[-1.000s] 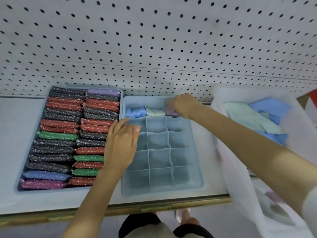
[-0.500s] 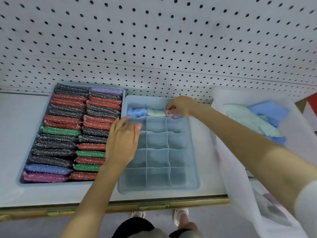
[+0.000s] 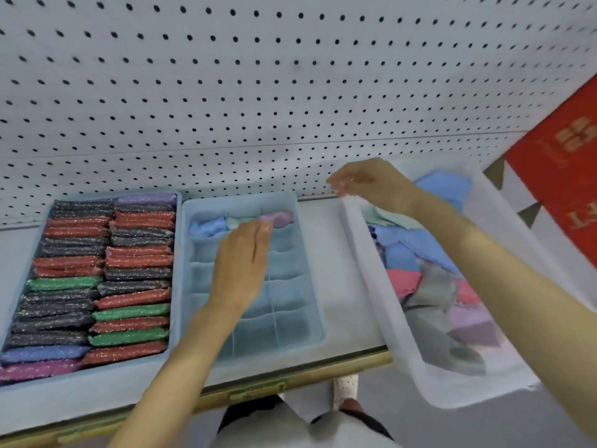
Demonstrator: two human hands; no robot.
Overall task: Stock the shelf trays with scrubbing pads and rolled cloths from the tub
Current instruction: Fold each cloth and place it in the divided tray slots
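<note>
Over the divided tray [image 3: 239,202]: your left hand [image 3: 240,266] lies flat, fingers straight and together, gripping nothing, tips right at the back row.
Back row: three rolled cloths [image 3: 280,218] sit there, blue, pale green and purple, one to a compartment.
Right hand [image 3: 371,182]: it's up by the tub's far left corner, fingers loosely bent. It's blurred, but nothing shows in it.
Tub [image 3: 365,270]: right of the divided tray with bare shelf [image 3: 339,270] between. Loose cloths [image 3: 416,250] are heaped inside, blue, red, grey and lilac.
Pad tray [image 3: 135,370]: hard against the divided tray's left side. It's packed with two columns of scrubbing pads [image 3: 135,263] on edge.
Pegboard [image 3: 258,92]: it backs the shelf.
Red box [image 3: 562,189]: far right, beyond the tub.
</note>
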